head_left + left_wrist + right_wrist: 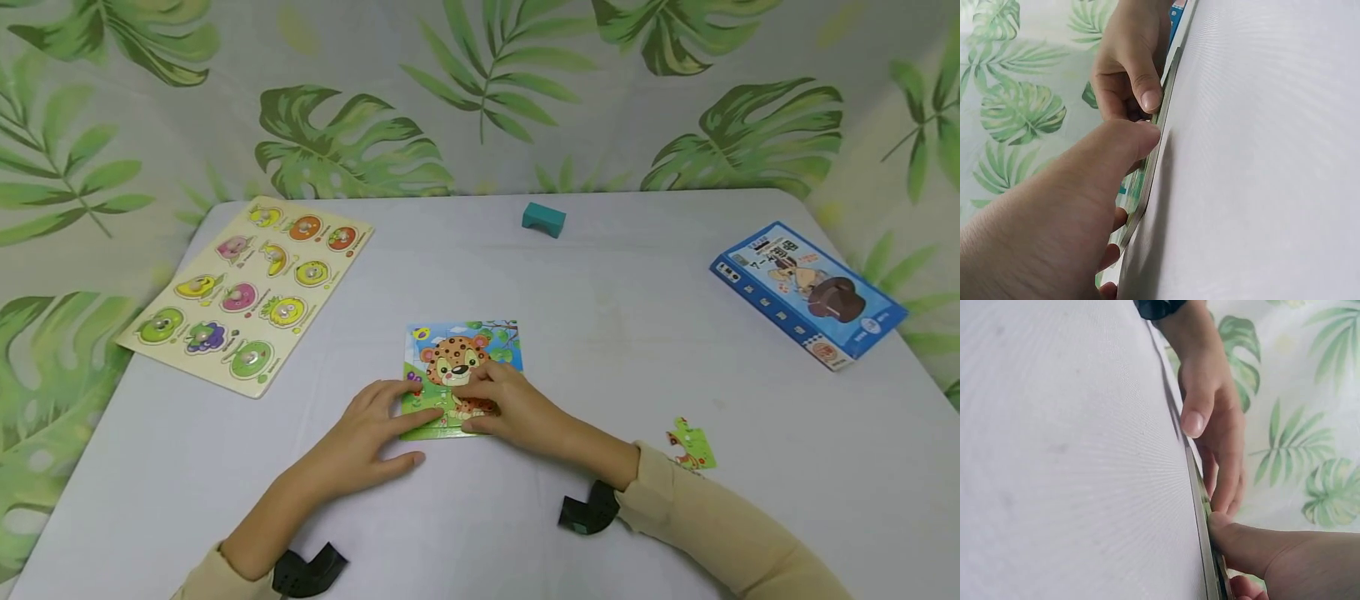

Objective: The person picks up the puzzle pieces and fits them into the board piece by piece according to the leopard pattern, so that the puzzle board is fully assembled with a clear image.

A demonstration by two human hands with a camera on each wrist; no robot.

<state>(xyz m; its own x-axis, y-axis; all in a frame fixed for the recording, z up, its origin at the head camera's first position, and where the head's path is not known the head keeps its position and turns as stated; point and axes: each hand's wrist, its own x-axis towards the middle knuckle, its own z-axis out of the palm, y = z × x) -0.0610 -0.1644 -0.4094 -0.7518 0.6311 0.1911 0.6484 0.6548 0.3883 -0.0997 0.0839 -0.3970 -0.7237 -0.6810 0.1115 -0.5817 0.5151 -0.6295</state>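
Note:
A square jigsaw puzzle [427, 333] with a cartoon leopard lies flat on the white table. My left hand [363, 433] reaches over its left side, fingers spread and fairly straight, with fingertips resting on the puzzle. In the left wrist view, the left thumb [1144, 139] is by the board's edge. My right hand [517, 408] bends over the lower right part, thumb and forefinger pinching a puzzle piece [472, 407] against the board. The hand hides part of that piece. A loose green puzzle piece [696, 446] lies farther right, close to the right sleeve.
At the left lies a fruit peg board [225, 321]. A teal arch block [543, 219] sits near the back edge. The blue box [810, 292] is at the right. Black wrist mounts [307, 573] are on both wrists. Leaf-patterned cloth [510, 100] hangs behind the table.

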